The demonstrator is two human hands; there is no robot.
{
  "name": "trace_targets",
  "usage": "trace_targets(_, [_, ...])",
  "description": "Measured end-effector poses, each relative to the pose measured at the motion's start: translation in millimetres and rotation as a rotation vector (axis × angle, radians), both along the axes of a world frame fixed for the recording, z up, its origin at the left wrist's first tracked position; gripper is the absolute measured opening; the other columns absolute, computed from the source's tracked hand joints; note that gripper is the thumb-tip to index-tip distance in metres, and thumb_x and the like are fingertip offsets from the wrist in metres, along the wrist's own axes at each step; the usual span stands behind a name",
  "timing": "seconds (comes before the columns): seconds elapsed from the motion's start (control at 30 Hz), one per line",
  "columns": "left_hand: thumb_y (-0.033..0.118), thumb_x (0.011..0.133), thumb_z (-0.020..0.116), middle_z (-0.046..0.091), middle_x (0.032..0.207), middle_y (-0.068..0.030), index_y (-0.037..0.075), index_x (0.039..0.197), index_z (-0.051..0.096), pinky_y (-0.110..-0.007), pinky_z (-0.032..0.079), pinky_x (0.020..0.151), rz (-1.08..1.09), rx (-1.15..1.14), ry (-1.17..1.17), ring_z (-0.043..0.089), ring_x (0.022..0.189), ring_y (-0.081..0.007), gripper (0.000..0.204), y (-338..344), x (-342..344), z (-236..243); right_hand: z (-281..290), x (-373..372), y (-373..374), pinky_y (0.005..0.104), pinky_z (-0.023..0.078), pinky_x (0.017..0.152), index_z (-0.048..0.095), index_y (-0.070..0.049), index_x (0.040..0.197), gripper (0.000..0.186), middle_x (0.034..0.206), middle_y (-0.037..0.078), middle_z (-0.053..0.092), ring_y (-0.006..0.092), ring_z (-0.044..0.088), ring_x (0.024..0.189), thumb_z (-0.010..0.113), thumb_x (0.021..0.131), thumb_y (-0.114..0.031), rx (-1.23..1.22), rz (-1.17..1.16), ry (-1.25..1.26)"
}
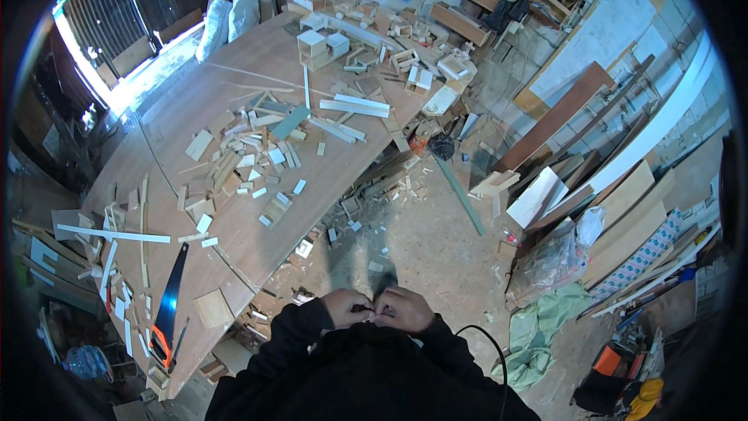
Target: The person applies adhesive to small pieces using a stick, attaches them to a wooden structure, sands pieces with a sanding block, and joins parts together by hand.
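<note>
Close to my body at the lower middle, my left hand (347,308) and my right hand (406,309) meet with fingers curled in. A small dark thing shows between the fingers of the left hand, too small to name. Whatever the right hand pinches is hidden. Both arms are in black sleeves. On the large wooden table (257,257) to the left lies a handsaw (169,308) with a dark blade and orange handle. Beside it is a square wooden board (213,309). A pile of wood offcuts (234,160) covers the table's middle.
Small wooden boxes (313,45) and scraps crowd the table's far end. Offcuts litter the floor below its edge. Planks (557,117) and boards lean along the right wall. A plastic bag (545,269) and a green sheet (545,327) lie at the right. A black cable (499,351) loops beside my right arm.
</note>
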State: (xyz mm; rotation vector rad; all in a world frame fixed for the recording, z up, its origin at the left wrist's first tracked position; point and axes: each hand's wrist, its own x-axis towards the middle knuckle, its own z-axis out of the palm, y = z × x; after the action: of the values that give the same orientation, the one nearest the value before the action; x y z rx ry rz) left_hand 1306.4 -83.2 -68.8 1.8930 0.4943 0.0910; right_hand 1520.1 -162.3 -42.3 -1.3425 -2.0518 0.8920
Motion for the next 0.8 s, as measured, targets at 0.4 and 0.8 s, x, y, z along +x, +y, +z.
trace_targets(0.4, [0.031, 0.086, 0.067, 0.065, 0.083, -0.0142, 0.007, 0.091, 0.065, -0.039, 0.050, 0.068, 0.378, 0.047, -0.031, 0.064, 0.075, -0.0316, 0.025, 87.7, 38.1, -17.7, -5.0, 38.7, 151.3, 0.0366, 0.050, 0.064, 0.063, -0.009, 0.081, 0.023, 0.078, 0.008, 0.061, 0.0271, 0.062, 0.074, 0.080, 0.068, -0.014, -0.037, 0.128, 0.023])
trace_targets(0.8, [0.018, 0.080, 0.066, 0.064, 0.080, -0.0187, 0.002, 0.091, 0.062, -0.042, 0.051, 0.067, 0.794, 0.134, 0.039, 0.064, 0.074, -0.0342, 0.020, 138.9, 48.4, -5.2, 1.3, 33.8, 283.2, 0.0372, 0.049, 0.060, 0.061, -0.010, 0.075, 0.016, 0.075, 0.005, 0.059, 0.0258, 0.060, 0.070, 0.075, 0.069, -0.011, -0.008, 0.427, 0.080])
